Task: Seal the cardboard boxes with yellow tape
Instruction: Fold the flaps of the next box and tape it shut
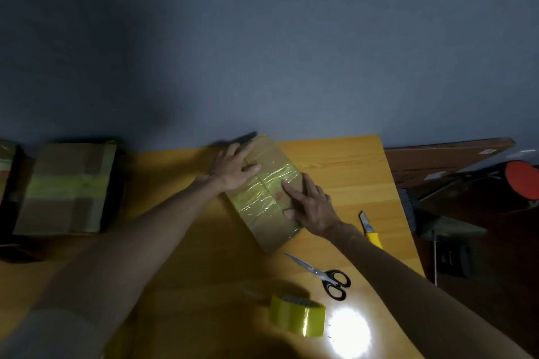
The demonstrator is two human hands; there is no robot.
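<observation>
Looks like a makeshift packing corner in a spare or back room, not a real warehouse. Plain blue-grey wall (262, 38), with 1 wooden table (350, 160) pushed right up against it. On the table there's a roll of yellow tape (297, 319), scissors (323, 274) and a yellow utility knife (369, 227). Taped-up cardboard boxes (67, 186) sit off to the left. Past the right edge it's household clutter: a broom head (408, 204), a round red seat (523, 183) and a big brown board (437, 160) leaning on the wall. Pretty dim lighting.
</observation>
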